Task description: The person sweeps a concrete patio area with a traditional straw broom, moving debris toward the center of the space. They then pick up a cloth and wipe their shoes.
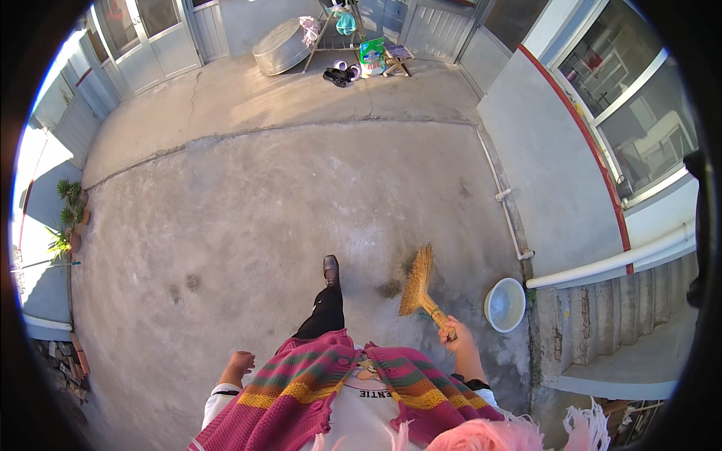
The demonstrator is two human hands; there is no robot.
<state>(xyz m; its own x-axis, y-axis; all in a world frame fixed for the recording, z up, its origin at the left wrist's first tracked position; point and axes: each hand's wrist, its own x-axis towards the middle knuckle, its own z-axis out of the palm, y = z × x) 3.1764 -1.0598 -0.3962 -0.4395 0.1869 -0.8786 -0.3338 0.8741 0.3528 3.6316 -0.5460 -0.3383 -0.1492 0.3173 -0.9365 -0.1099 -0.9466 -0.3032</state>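
Note:
My right hand (463,340) is closed around the short bound handle of a straw hand broom (418,282). The broom's fanned bristles point forward, over a dark damp-looking patch of the concrete floor (271,203); whether they touch it I cannot tell. My left hand (241,362) hangs at my side beside the striped knitted cardigan (293,389), with nothing seen in it. Its fingers are partly curled and too small to judge. One black shoe (331,269) is forward on the floor between the hands. My other foot is hidden.
A white basin (505,305) stands right of the broom, near concrete steps (609,321) and a wall pipe (609,268). Potted plants (70,217) line the left wall. A metal tub (282,48), shoes (337,76), a green bag (372,56) and a folding stool (398,56) stand beyond a raised edge.

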